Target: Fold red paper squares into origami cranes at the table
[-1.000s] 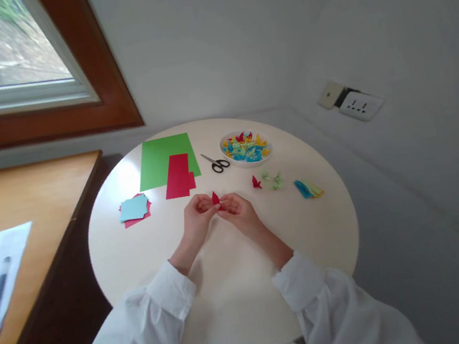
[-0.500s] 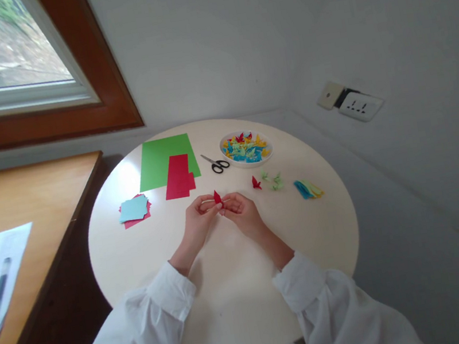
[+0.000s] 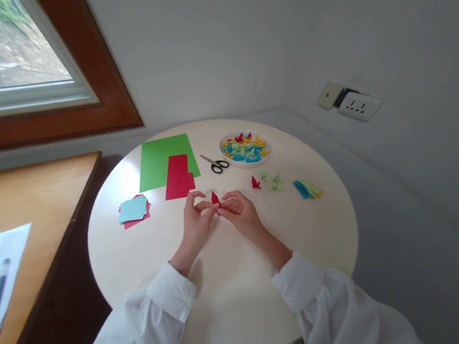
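Note:
A small folded red paper piece is pinched between my two hands above the middle of the round white table. My left hand grips it from the left with thumb and forefinger, its other fingers lifted. From the right, my right hand holds the same piece with curled fingers. Both forearms wear white sleeves.
Behind my hands lie a green sheet, a red sheet, black scissors and a white bowl of several coloured folded papers. Blue and red squares sit left; small folded pieces and folded strips sit right. A wooden desk stands at left.
The fingers of my left hand have lifted and spread a little while still pinching the red piece. Both hands stay in the same place.

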`<state>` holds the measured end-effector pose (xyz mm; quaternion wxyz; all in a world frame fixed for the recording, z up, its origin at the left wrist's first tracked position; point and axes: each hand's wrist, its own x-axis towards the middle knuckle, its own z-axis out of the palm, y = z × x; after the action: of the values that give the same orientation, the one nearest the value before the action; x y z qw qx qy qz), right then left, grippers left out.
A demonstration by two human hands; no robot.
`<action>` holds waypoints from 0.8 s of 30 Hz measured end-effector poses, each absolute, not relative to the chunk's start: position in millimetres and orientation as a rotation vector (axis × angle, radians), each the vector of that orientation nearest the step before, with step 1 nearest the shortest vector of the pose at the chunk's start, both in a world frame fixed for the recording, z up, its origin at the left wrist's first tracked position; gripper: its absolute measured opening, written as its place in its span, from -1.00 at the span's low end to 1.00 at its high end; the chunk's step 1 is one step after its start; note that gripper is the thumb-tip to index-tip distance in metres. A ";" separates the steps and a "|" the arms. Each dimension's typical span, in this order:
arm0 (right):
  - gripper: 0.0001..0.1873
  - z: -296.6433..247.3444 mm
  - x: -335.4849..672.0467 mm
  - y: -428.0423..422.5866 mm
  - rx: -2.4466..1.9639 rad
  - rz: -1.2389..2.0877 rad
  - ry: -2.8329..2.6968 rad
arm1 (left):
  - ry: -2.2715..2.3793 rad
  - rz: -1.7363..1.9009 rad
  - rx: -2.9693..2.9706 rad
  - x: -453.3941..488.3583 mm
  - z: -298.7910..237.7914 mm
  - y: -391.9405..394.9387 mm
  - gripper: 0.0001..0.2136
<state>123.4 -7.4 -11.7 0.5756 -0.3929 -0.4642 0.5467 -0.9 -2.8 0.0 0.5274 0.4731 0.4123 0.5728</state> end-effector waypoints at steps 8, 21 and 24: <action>-0.66 -16.2 121.4 -4.9 -0.963 1.228 -1.091 | 1.031 1.445 1.406 0.9 -5.4 -0.4 -0.91; -0.83 -21.0 122.7 -4.6 -0.989 1.187 -1.248 | 1.183 1.396 1.414 -1.5 -5.6 -1.0 -0.87; -0.82 -20.1 123.9 -5.1 -0.996 1.148 -1.261 | 1.177 1.371 1.430 -1.5 -5.8 -1.3 -0.84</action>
<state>123.9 -5.1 -20.1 0.5509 -0.4209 -0.5328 0.4853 -1.5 -1.3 -5.8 0.4066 0.5668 0.4666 0.5437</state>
